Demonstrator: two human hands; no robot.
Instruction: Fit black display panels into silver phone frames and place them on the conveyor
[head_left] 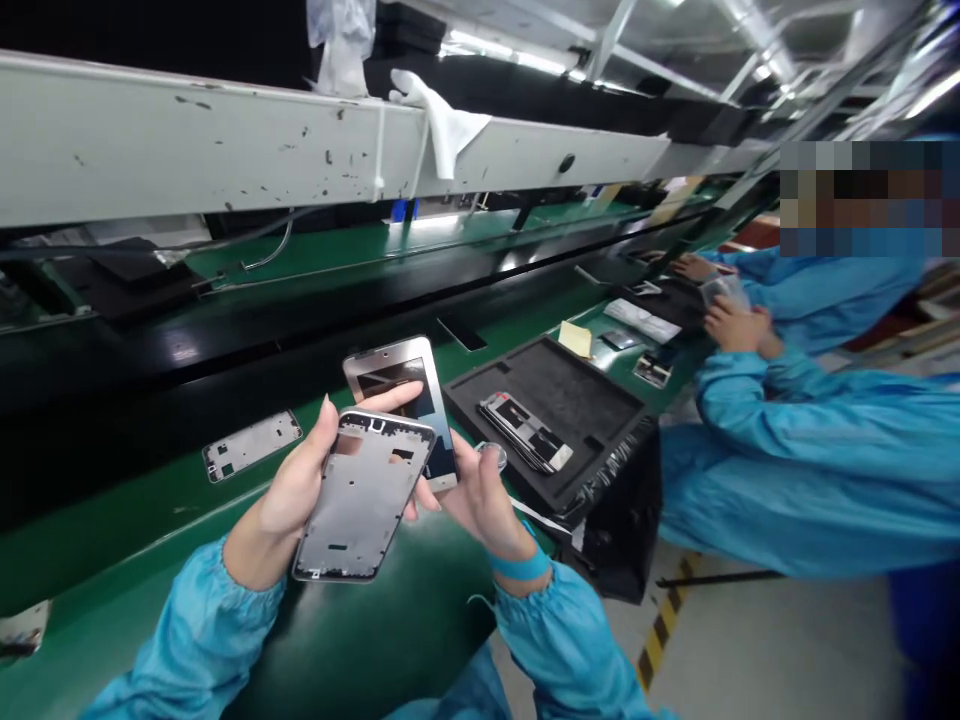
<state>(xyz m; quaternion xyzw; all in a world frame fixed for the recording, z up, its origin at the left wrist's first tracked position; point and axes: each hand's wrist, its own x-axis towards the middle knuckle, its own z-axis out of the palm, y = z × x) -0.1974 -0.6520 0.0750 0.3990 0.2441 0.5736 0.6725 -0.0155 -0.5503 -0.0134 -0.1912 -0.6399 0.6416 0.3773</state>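
Observation:
My left hand [289, 490] grips a grey metal phone frame [365, 500] by its left edge, tilted with its inner face up. Its index finger reaches across a white-bordered phone screen panel [390, 362] behind the frame. My right hand [480, 495] holds that panel by its lower right edge, and the frame hides part of it. By the right thumb is a small clear round piece [493, 457], its kind unclear. A blue band [521, 567] circles my right wrist. Another phone frame [253, 445] lies left of my hands on the green bench [390, 620].
Right of my hands, a black tray [517, 375] bears a stack of phone panels [527, 432]. Beyond it lie a yellow paper [575, 338] and a plastic bag [643, 321]. Two co-workers in blue sleeves [780, 400] sit at the right. A white beam [225, 150] crosses above.

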